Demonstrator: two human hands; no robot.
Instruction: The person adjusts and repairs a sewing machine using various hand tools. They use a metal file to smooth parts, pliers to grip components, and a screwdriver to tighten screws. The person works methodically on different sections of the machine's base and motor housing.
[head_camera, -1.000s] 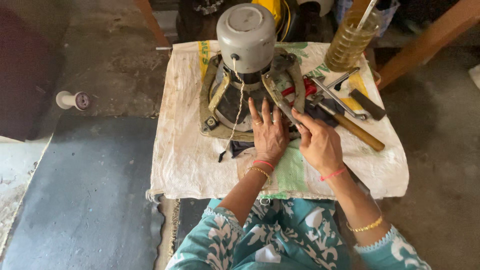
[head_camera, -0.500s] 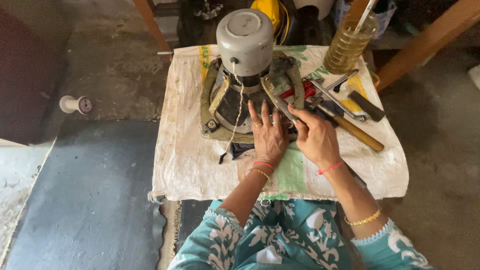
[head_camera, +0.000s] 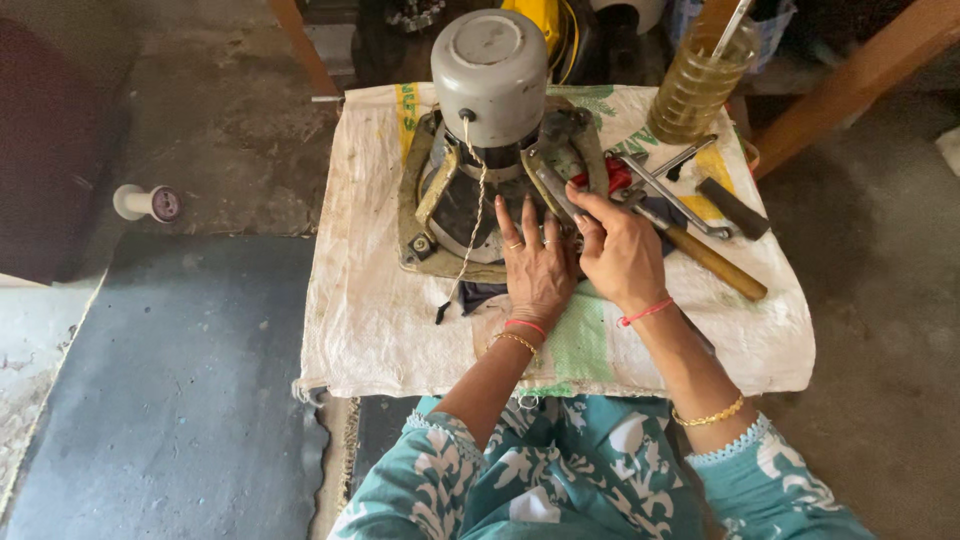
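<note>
Your left hand (head_camera: 538, 268) lay flat, fingers spread, on the near rim of the speaker frame (head_camera: 440, 215), holding nothing. Your right hand (head_camera: 620, 250) sat just beside it, fingers curled together and fingertips pressed on the frame's right strut (head_camera: 548, 180); couldn't tell if it pinched anything. The hands were touching or nearly so at the thumbs.

The frame sat at the far middle of the desk (head_camera: 380, 320), on a white woven sack, with the grey magnet cap (head_camera: 490, 70) facing up. A thin cord (head_camera: 470, 225) hung from the cap down over the frame towards the sack.

Right of your right hand: a wooden-handled hammer (head_camera: 710, 262), a metal wrench (head_camera: 672, 195) and a dark flat file (head_camera: 733, 208), all near each other. A jar of yellowish liquid (head_camera: 700, 85) stood at the far right corner. A white spool (head_camera: 148, 203) lay on the floor, well apart to the left.
</note>
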